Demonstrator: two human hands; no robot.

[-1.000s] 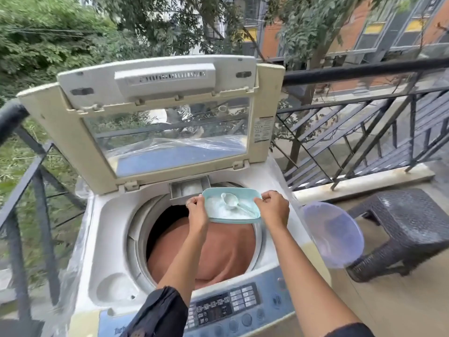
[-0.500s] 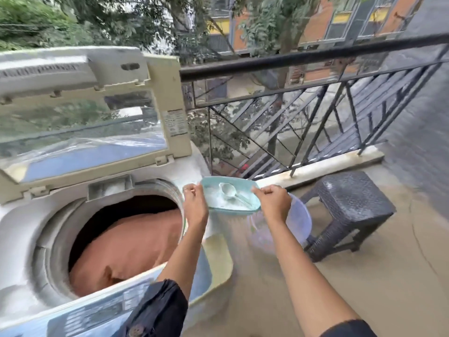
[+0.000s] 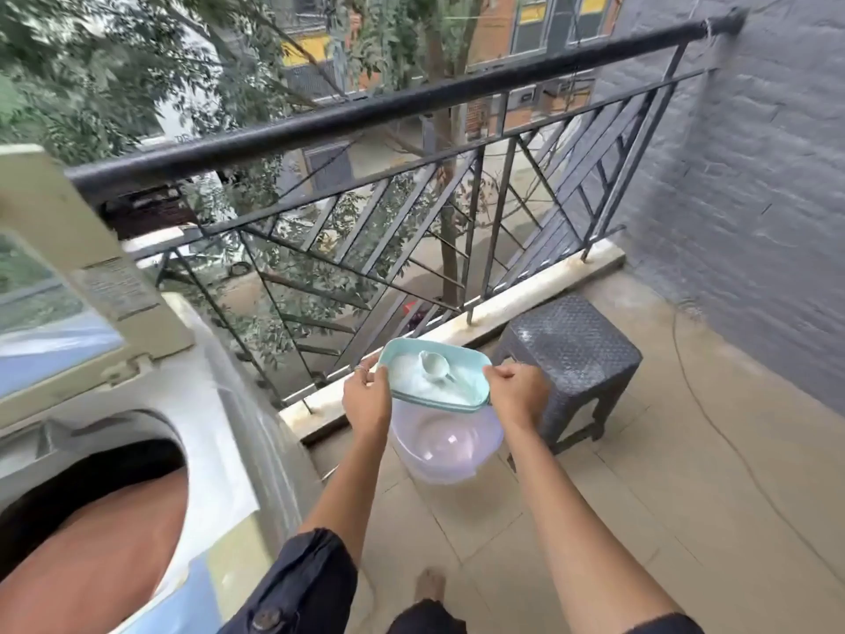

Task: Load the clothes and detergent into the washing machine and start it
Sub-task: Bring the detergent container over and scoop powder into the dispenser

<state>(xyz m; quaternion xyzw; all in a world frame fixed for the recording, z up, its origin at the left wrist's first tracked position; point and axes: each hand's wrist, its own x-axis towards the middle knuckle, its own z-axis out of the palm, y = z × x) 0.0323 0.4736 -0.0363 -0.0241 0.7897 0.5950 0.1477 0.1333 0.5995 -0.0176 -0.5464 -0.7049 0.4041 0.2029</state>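
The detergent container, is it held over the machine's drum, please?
No, the left hand and right hand hold the container above the clear basin, beside the machine.

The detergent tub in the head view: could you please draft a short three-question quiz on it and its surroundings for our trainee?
1. True or false: the left hand and the right hand both hold the detergent tub by its rim.
2. Multiple choice: the lid of the washing machine is A shut; B open; C taken off.
3. Fill in: on the white powder in the tub lies a ____.
Key: 1 true; 2 B; 3 scoop.
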